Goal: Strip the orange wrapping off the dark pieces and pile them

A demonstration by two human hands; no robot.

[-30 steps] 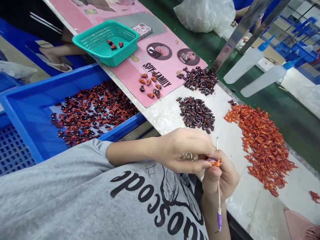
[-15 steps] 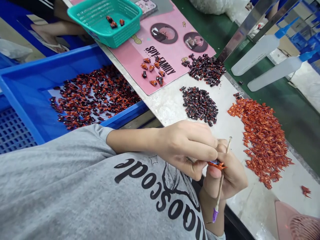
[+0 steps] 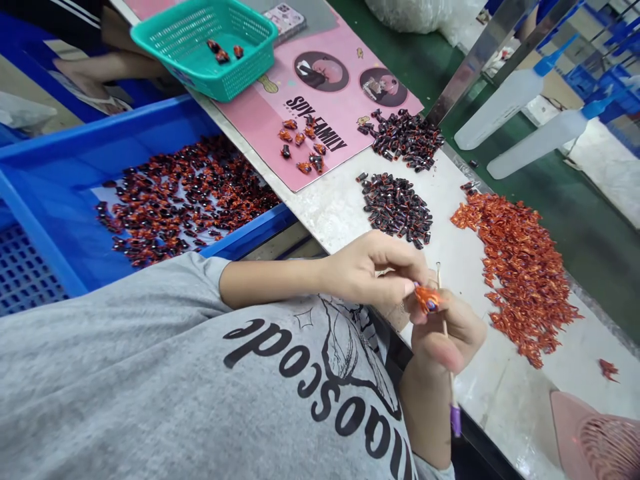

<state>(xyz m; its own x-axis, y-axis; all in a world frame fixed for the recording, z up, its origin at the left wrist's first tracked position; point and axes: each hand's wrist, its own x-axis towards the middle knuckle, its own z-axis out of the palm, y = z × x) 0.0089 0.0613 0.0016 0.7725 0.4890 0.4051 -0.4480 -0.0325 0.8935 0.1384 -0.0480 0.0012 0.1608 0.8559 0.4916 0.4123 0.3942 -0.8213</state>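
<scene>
My left hand point(image 3: 377, 270) has its thumb and fingers closed on a small shiny orange figure piece point(image 3: 427, 300) with a blue spot and pointed tips. Close against it, my right hand point(image 3: 453, 333) is closed around a thin pale stick point(image 3: 445, 323) with a purple end point(image 3: 455, 421). The right fingertips also touch the figure piece. How far each hand bears it I cannot tell. Beyond my hands lie a pile of black tube-like pieces point(image 3: 397, 208) and a larger pile of orange spiky pieces point(image 3: 525, 280).
A blue bin point(image 3: 45, 207) of orange-and-black pieces sits at left. A green basket point(image 3: 245, 77) with a few pieces stands on a pink mat point(image 3: 280, 150), where several more lie. Beyond are a second black pile point(image 3: 407, 139), two white bottles point(image 3: 500, 107), a metal post point(image 3: 463, 80) and a phone point(image 3: 286, 21).
The figure piece has turned and risen a little between my fingers, showing more of its orange face. The stick has tilted, its purple end swinging right. My right thumb has come away from the piece.
</scene>
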